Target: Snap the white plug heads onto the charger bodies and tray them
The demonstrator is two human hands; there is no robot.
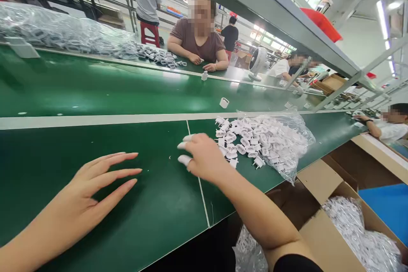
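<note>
Bench (165,204) under left fingers (117,174): smooth green, low sheen. Belt (127,93) beyond them: glossy, light-streaked. Covers (184,160) on right fingers (193,148): thin, matt white, rubbery-looking. Parts (245,141) right of right fingers: smooth white plastic. Bag (304,131) farther right: clear plastic film, crinkled, shiny. Box (321,178), lower right of right fingers: matt brown cardboard. Sleeve (295,264) behind right fingers: matt black cloth.

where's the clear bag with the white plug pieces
In the head view, the clear bag lies right of centre on the green worktop, to the right of the right hand.
</note>
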